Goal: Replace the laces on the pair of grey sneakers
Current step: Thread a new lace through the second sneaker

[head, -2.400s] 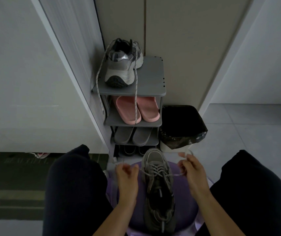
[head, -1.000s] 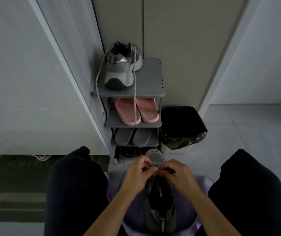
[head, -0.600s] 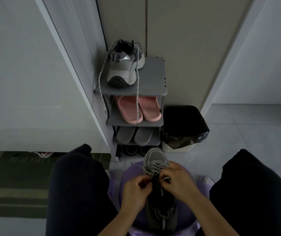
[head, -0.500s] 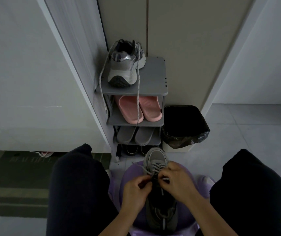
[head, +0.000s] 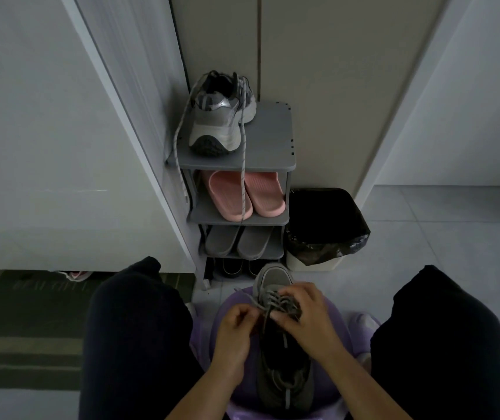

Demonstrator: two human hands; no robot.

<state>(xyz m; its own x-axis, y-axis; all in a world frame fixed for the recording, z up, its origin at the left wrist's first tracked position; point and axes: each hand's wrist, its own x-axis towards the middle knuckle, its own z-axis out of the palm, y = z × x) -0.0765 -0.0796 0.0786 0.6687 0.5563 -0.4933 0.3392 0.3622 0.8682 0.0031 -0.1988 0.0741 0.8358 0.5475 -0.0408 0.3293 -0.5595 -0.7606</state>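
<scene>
Near sneaker [head: 283, 371] on purple stool [head: 338, 324]. Left hand [head: 235, 331] pinches lace [head: 250, 299], right hand [head: 306, 316] grips crossing near top eyelets. Likely tying off; next needs even cinch. Far sneaker [head: 218, 122] waits on shoe rack [head: 273, 153].

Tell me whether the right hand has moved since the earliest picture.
Yes. The right hand has come in leftward from beside the grey sneaker onto its laces.
</scene>
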